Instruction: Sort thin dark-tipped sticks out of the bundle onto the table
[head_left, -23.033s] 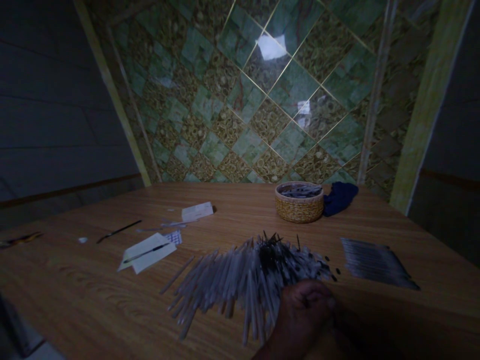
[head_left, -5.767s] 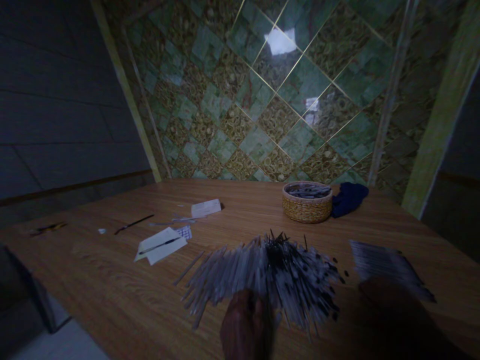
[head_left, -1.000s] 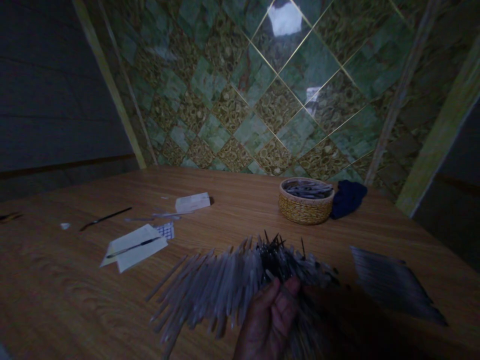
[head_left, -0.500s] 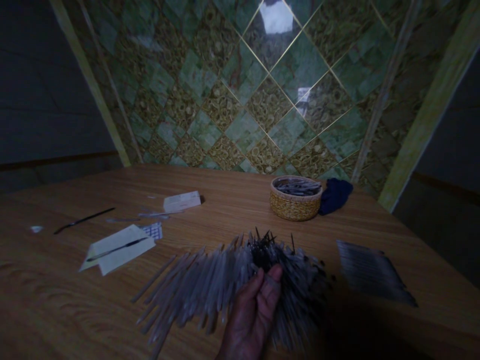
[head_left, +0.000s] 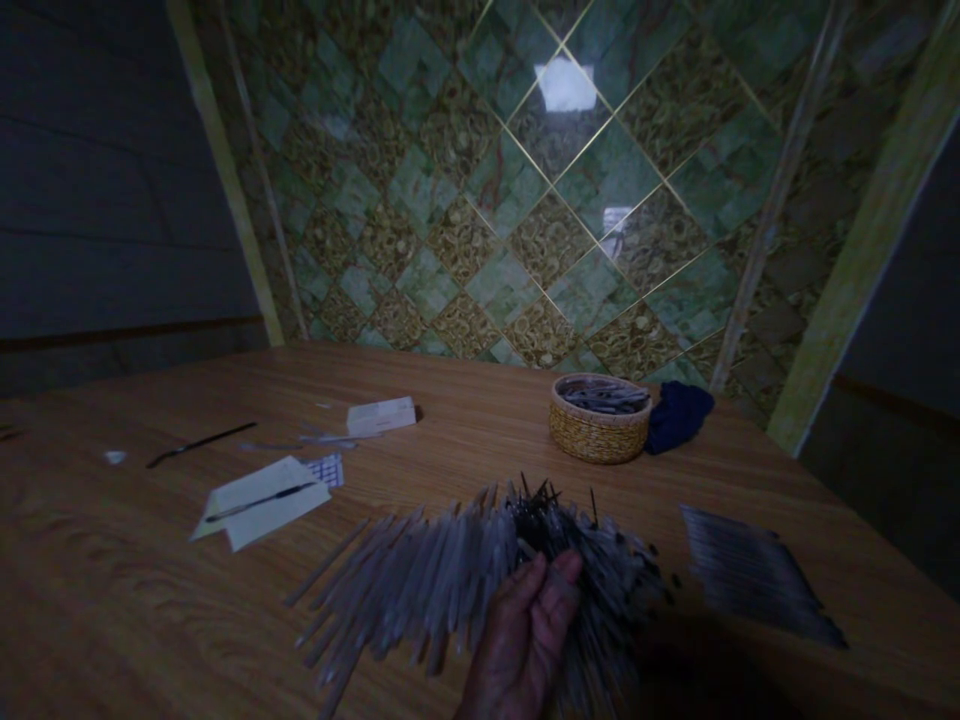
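My left hand reaches in from the bottom centre, palm side up, with thumb and fingertips pinched on a pale slim stick. Under and around it lies a wide heap of slim greyish pen-like sticks, fanned out to the left, with dark tips crowded above the fingers. To the right is a flat row of similar sticks. A round woven basket behind holds more such sticks. My right hand is not in view; the lower right is in dark shadow.
A folded pale paper with a dark pen on it lies at left, beside a checked piece. Behind are a white box and a dark thin pen. A blue cloth touches the basket. A tiled wall stands behind.
The view has shifted, so everything sits slightly lower and more to the right. My left hand keeps its pinch over the heap.
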